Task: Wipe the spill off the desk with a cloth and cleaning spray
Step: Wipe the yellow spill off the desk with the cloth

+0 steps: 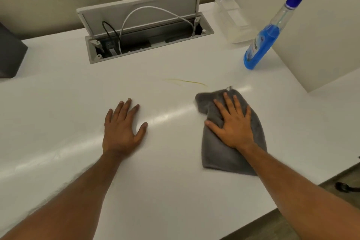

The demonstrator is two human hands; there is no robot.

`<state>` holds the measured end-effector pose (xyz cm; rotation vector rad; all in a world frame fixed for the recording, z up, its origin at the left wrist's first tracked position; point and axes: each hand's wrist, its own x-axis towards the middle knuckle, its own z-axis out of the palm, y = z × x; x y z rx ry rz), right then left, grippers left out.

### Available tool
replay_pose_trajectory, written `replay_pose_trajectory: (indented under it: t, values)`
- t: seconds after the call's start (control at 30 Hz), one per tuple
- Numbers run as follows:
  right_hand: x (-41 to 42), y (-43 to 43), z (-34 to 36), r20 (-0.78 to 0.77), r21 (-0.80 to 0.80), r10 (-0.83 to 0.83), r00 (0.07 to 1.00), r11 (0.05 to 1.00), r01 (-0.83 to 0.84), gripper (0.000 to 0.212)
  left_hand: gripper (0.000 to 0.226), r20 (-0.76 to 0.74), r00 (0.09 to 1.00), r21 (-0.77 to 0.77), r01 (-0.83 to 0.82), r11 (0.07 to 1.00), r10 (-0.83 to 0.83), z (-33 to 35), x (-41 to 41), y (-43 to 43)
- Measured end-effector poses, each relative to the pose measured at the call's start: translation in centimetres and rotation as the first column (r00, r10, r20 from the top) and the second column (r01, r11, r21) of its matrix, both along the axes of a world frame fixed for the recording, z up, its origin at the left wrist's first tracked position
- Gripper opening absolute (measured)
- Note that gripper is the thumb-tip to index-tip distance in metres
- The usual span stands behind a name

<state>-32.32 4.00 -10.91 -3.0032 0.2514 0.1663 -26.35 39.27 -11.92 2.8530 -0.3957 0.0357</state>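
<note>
Resting flat on the white desk (58,103), the left hand (121,130) lies with fingers spread, holding nothing. A thin yellow spill (185,82) streaks the middle. Just right and nearer, the right hand (231,124) presses open-palmed on a grey cloth (220,154). A blue spray bottle (261,45) stands far right.

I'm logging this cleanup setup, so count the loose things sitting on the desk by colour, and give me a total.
Blue: 1, the spray bottle
Grey: 1, the cloth under the right hand
Clear: 1, the plastic container
Dark: 1, the box at the left edge
Total: 4
</note>
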Motion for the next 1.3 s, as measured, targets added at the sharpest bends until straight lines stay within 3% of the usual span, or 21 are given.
replay_pose_trajectory:
  t: [0.13,0.23,0.4,0.53,0.73,0.9,1.1,1.17,1.3]
  values:
    - [7.7,0.9,-0.1,-0.018,0.015,-0.028,0.999,0.999,0.029,0.084,0.063,0.010,1.000,-0.022,-0.016,1.000,0.016,-0.2,0.1,0.1]
    - [11.9,4.4,-0.3,-0.024,0.016,0.042,0.999,0.999,-0.042,0.086,0.061,-0.001,1.000,-0.026,-0.017,0.999,0.017,-0.1,0.1,0.1]
    - [6.9,6.5,-0.3,0.026,0.047,0.306,0.952,0.951,-0.307,0.077,0.062,-0.030,1.000,-0.005,-0.002,1.000,0.002,0.1,-0.3,0.3]
    - [4.1,2.0,-0.2,0.009,0.029,0.181,0.984,0.983,-0.181,0.077,0.061,-0.037,0.999,-0.015,-0.006,1.000,0.006,0.4,-0.1,-0.1]
    - [13.5,3.9,-0.1,-0.017,0.034,0.051,0.999,0.998,-0.050,0.087,0.059,-0.027,1.000,-0.014,-0.007,1.000,0.007,0.5,0.1,-0.1]
    - [18.8,10.8,-0.2,-0.050,0.042,0.112,0.992,0.993,-0.110,0.088,0.059,-0.016,1.000,-0.022,-0.007,1.000,0.006,0.3,0.0,0.1]
    - [10.4,14.6,-0.5,0.051,0.100,0.496,0.867,0.861,-0.499,0.076,0.063,-0.027,0.999,-0.172,-0.039,0.984,0.035,0.6,-0.1,0.2]
    - [6.7,11.7,-0.8,0.085,0.108,0.472,0.877,0.871,-0.479,0.073,0.063,-0.027,0.999,-0.172,-0.042,0.984,0.038,0.6,-0.1,0.3]
    - [5.3,5.2,-0.4,0.068,0.071,0.262,0.963,0.961,-0.266,0.077,0.061,-0.012,1.000,-0.149,-0.029,0.988,0.028,0.7,0.0,0.0]
